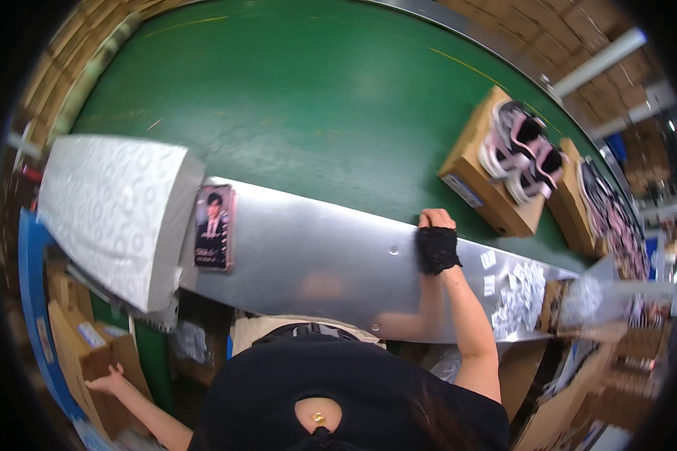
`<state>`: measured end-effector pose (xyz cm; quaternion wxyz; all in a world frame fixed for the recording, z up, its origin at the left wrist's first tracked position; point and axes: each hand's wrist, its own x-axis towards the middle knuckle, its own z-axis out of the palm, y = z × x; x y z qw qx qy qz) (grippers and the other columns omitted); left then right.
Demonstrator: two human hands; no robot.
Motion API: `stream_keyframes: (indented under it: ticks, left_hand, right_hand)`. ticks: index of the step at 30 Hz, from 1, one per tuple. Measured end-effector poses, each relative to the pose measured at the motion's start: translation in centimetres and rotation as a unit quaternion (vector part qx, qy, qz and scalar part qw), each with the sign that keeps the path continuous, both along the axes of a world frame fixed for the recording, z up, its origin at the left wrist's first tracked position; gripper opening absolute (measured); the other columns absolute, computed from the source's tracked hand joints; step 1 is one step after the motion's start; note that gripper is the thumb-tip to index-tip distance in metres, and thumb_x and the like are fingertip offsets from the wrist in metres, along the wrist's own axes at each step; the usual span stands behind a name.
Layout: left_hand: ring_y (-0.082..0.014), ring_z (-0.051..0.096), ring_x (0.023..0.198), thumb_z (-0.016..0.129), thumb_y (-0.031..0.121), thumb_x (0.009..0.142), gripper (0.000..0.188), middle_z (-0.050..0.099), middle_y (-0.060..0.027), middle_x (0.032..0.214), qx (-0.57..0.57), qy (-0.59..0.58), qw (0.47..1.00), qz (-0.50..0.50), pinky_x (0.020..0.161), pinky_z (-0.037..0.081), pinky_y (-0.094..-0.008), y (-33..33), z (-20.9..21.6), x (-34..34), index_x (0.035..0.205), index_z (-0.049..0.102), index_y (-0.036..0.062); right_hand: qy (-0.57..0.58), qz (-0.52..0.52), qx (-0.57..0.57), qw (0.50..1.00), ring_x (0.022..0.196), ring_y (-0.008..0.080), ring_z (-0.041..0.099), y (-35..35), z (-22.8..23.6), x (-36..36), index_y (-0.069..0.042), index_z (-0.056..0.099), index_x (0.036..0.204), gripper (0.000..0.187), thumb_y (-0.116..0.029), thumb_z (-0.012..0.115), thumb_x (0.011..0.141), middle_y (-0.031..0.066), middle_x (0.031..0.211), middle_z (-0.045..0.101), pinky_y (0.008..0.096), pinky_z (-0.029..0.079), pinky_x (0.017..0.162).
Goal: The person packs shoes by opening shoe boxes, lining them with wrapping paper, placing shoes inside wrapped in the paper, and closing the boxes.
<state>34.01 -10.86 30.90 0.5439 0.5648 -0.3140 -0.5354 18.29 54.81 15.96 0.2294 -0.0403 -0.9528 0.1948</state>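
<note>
My left hand [109, 379] is held out low at the left, fingers spread, beside an upright brown cardboard box [116, 361]; whether it touches the box I cannot tell. On the far edge of the metal ledge [316, 248] rests my right hand [438, 219], its fingers curled in and the palm hidden. A black lacy cuff [437, 249] covers that wrist. Beyond it to the right, pink, grey and black sneakers [520, 150] sit on a tan shoebox [478, 169] on the green belt [293, 98].
A tall stack of patterned white paper [113, 218] stands on the left. Next to it lies a flat pink-edged thing [215, 228] with a printed portrait. Small white labels [519, 301] are scattered on the ledge's right end. More shoes [613, 214] stand farther right.
</note>
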Motion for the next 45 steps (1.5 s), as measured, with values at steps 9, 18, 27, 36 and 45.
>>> stream_keyframes:
  ticks: [9,18,27,36,45]
  left_hand:
    - [-0.0241,0.050,0.100,0.040,0.017,0.089,0.034,0.050,-0.0151,0.112,-0.512,-0.103,0.766,-0.375,0.086,0.041,-0.0328,9.8,-1.0,-10.5,0.112,0.045,-0.0081]
    - [-0.0130,0.056,0.074,0.060,0.011,0.079,0.037,0.052,-0.0106,0.098,-0.290,-0.063,0.491,-0.819,0.066,0.047,-0.0265,30.2,-6.8,-12.8,0.112,0.048,0.0009]
    - [-0.0119,0.056,0.078,0.059,0.023,0.082,0.049,0.048,-0.0107,0.111,-0.100,-0.041,0.307,-0.945,0.070,0.047,-0.0257,35.7,-6.5,-14.6,0.122,0.041,0.0011]
    - [-0.0145,0.057,0.076,0.049,0.017,0.089,0.028,0.058,-0.0112,0.092,0.264,0.071,0.304,-0.913,0.062,0.048,-0.0256,35.5,-9.5,-15.2,0.108,0.050,-0.0026]
    - [-0.0215,0.059,0.083,0.043,-0.002,0.079,0.035,0.056,-0.0184,0.101,0.295,0.128,0.329,-0.888,0.070,0.049,-0.0304,31.8,-11.9,-15.6,0.115,0.041,-0.0034]
  right_hand:
    - [0.003,-0.165,0.051,0.985,0.085,0.0302,0.055,11.9,1.0,6.9,-0.007,0.061,0.089,0.018,-0.017,0.051,0.077,0.0121,0.093,0.060,0.0402,0.043,0.075]
    - [-0.164,-0.184,-0.053,0.968,0.081,0.0333,0.053,11.1,2.5,12.0,-0.002,0.056,0.088,0.015,-0.003,0.051,0.073,0.0181,0.079,0.054,0.0384,0.042,0.072]
    - [-0.107,-0.018,-0.211,0.972,0.065,0.0136,0.051,-0.2,5.9,8.9,-0.002,0.054,0.088,0.016,0.000,0.057,0.072,0.0056,0.074,0.053,0.0251,0.043,0.060]
    - [0.017,0.236,-0.071,0.969,0.079,0.0204,0.057,-5.3,14.1,2.7,-0.003,0.057,0.088,0.020,0.002,0.059,0.069,0.0109,0.092,0.059,0.0281,0.046,0.072]
    - [-0.138,-0.246,0.177,0.943,0.074,0.0174,0.058,17.6,17.4,-5.3,-0.003,0.057,0.104,0.034,-0.032,0.047,0.088,0.0128,0.080,0.060,0.0279,0.046,0.067]
